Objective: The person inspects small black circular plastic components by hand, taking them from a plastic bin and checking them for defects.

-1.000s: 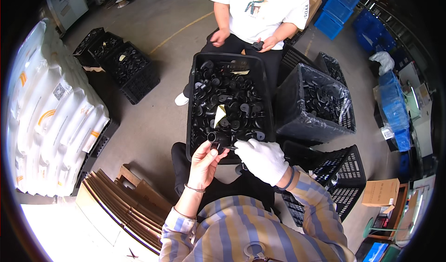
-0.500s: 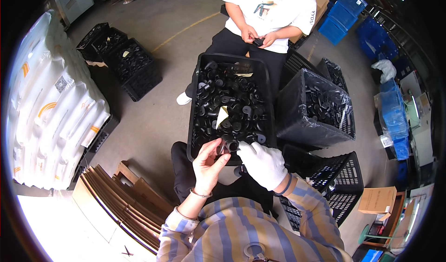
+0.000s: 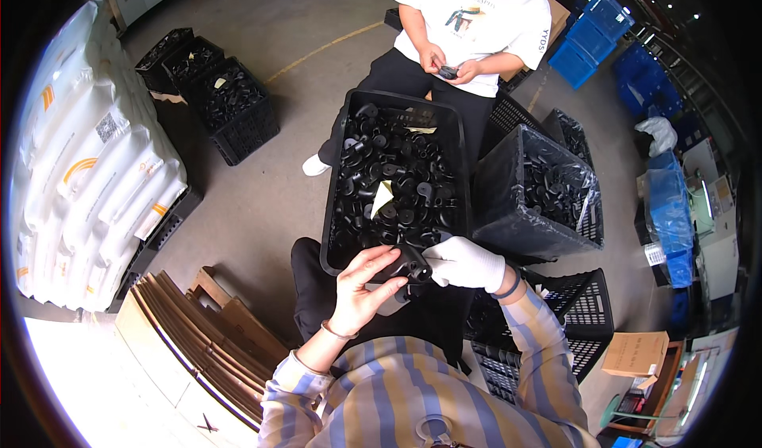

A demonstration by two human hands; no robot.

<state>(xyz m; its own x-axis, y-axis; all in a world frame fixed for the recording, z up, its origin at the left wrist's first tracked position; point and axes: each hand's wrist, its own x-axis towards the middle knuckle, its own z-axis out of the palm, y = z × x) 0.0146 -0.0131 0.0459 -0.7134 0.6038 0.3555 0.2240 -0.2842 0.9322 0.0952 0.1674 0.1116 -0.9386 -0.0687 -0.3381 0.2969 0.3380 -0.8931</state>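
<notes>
My bare left hand [image 3: 354, 288] grips a black plastic pipe fitting [image 3: 409, 262] over the near edge of a black crate [image 3: 332, 170]. One round opening of the fitting faces toward my lower right. My right hand [image 3: 470, 264], in a white glove, is closed right beside the fitting's right side; what its fingers hold, if anything, is hidden. Heaped in the crate are many similar black fittings [image 3: 389, 150], with a folded pale yellow paper [image 3: 382, 199] on top.
Across the crate sits a co-worker [image 3: 476, 27] holding a small black part [image 3: 448, 73]. A plastic-lined bin [image 3: 508, 194] of black parts stands to the right, near a mesh crate [image 3: 591, 321]. Stacked white sacks [image 3: 95, 178] and flattened cardboard [image 3: 190, 345] lie to the left.
The fitting has turned in my left hand and come slightly lower and nearer. My right hand has shifted a little to the right and its wrist has risen beside it.
</notes>
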